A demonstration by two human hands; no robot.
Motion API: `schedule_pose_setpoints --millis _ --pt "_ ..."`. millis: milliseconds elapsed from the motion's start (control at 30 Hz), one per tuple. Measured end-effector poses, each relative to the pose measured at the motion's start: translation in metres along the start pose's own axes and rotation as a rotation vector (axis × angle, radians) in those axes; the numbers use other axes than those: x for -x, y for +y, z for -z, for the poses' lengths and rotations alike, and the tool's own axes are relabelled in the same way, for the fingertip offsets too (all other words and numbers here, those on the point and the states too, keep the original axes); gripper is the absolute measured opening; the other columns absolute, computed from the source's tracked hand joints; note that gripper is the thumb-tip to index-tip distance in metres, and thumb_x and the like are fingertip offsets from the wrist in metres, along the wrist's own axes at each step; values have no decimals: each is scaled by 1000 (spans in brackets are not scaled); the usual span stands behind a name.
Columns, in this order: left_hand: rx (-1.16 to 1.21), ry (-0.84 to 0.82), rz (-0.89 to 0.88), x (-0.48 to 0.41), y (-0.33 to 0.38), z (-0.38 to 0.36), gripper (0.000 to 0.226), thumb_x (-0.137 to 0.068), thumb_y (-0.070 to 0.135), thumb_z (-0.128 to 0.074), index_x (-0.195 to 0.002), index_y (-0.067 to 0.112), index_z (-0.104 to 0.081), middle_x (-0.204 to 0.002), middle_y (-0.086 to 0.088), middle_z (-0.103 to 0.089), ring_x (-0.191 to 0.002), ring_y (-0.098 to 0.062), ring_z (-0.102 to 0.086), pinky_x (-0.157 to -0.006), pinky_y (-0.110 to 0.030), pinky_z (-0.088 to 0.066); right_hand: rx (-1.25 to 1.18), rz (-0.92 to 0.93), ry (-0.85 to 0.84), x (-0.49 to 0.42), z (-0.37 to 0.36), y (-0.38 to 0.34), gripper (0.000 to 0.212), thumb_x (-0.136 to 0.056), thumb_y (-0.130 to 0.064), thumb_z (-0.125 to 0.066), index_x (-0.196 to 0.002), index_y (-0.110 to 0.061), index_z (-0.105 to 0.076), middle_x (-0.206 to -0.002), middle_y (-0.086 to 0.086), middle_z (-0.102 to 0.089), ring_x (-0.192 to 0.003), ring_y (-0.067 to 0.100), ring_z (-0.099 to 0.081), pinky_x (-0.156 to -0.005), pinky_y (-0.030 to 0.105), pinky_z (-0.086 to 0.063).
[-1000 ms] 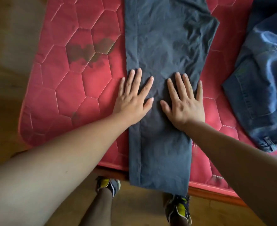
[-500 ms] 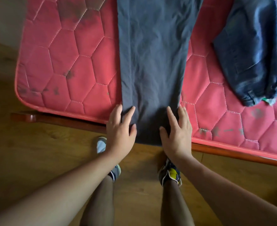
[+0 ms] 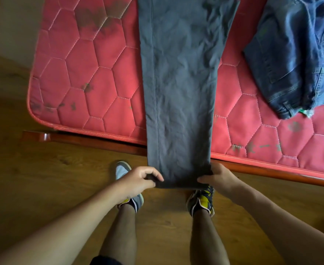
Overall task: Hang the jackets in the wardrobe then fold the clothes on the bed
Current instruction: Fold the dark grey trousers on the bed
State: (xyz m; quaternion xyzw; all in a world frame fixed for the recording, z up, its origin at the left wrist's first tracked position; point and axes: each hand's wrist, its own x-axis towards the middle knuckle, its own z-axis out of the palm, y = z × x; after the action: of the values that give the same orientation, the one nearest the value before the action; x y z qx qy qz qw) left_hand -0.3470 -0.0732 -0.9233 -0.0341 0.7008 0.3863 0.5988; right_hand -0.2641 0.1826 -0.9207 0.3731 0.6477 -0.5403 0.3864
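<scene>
Trousers (image 3: 178, 92) hang off the bed (image 3: 77, 73) — your left hand (image 3: 138, 181) and right hand (image 3: 221, 178) pinch the hem corners, fingers curled.

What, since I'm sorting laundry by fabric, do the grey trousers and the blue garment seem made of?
The trousers look like thin woven cloth, perhaps cotton or a blend: matte, finely creased, with a stitched side seam. The blue garment looks like denim: faded indigo, thick topstitched seams.
</scene>
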Motion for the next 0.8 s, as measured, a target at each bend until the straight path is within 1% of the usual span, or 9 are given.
schedule_pose_setpoints --millis 133,233,333,400,467,567,667,733,800 --pt "446 27 11 16 17 21 48 -86 -4 -39 -98 20 -79 -86 -4 -69 -67 -14 -57 -59 -27 -46 -438 114 56 21 9 -26 39 -96 -2 -62 -121 -31 -61 -89 22 -70 -69 25 -65 -56 37 -53" --pt "736 -19 -79 23 51 44 63 -89 -10 -31 -115 24 -77 -106 -15 -65 -68 -20 -60 -54 -27 -51 -886 153 -90 30 26 -59 45 -99 -7 -54 -129 -39 -61 -98 16 -70 -75 22 -63 -60 33 -53" --pt "633 92 -237 20 87 62 44 -94 5 -51 -123 30 -72 -120 -15 -67 -94 -31 -56 -83 -44 -47 -1007 275 -280 30 45 -86 55 -70 -9 -74 -122 -28 -71 -110 12 -61 -84 24 -53 -73 36 -38" --pt "465 254 -382 8 106 67 33 -94 7 -54 -112 25 -75 -106 -5 -75 -91 -23 -65 -83 -35 -53 -859 383 -192 21 47 -100 53 -68 1 -72 -116 -23 -72 -101 7 -66 -80 22 -54 -68 33 -38" --pt "149 461 -578 -10 112 73 31 -86 8 -59 -99 30 -76 -96 4 -71 -95 -13 -65 -88 -23 -51 -399 600 146 8 43 -109 53 -66 8 -62 -106 -27 -69 -93 -1 -72 -81 20 -65 -65 27 -49" --pt "-377 610 -772 -28 103 85 26 -77 22 -69 -102 26 -73 -102 -4 -51 -99 -11 -53 -91 -19 -39 290 887 537 -17 47 -105 33 -71 -12 -63 -101 -23 -71 -100 4 -59 -95 26 -61 -82 19 -47" --pt "-503 507 -931 -19 106 90 28 -80 7 -77 -108 8 -73 -109 -7 -61 -108 -14 -60 -95 -24 -44 531 1116 457 -10 51 -103 36 -87 -31 -66 -113 -7 -71 -111 9 -57 -102 30 -59 -88 39 -50" --pt "-480 398 -946 -12 116 88 26 -83 4 -73 -109 5 -73 -107 -3 -69 -106 -12 -66 -95 -23 -48 552 1225 290 -2 53 -113 44 -91 -41 -64 -116 -5 -70 -112 7 -65 -104 26 -64 -89 35 -51" --pt "-155 277 -786 -11 151 89 18 -84 9 -63 -99 8 -72 -93 8 -75 -92 -2 -69 -85 -18 -50 326 1109 188 -5 59 -138 25 -85 -25 -65 -103 -10 -74 -99 -2 -72 -93 10 -69 -82 24 -52"
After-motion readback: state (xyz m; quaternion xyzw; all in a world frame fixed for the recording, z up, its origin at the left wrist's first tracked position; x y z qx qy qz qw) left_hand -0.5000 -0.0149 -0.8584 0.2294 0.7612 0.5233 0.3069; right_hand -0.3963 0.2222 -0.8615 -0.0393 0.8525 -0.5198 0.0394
